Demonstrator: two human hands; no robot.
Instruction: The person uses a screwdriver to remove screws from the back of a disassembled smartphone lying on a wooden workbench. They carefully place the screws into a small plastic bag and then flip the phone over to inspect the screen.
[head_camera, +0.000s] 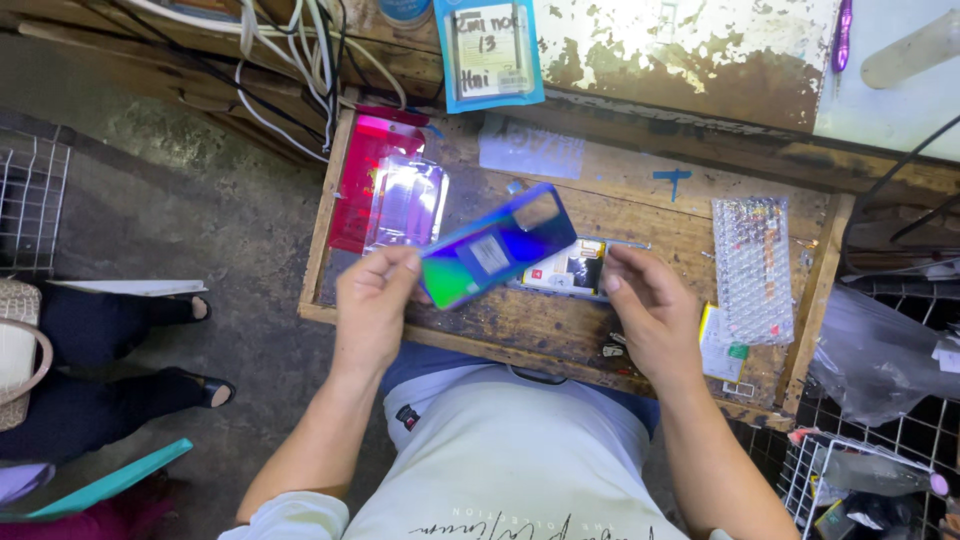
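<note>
phone back cover (497, 246), blue shading to green, is pinched at its lower corner by the left hand (372, 305) and held tilted above the open wooden drawer (540, 330). right hand (650, 310) hovers just beside it, fingers curled and apart, holding nothing. under the cover, near the drawer's middle, lies a phone (572, 268); a red packet (362, 175) and clear sleeve (408, 200) sit at the left edge, bubble wrap (752, 268) along the right edge. judged from this, a 1-corner pinch looks thin: the cover could swing or slip and drop onto the phone or past the front edge to the floor. room is freest in the middle and toward the back edge; the sides are crowded.
</note>
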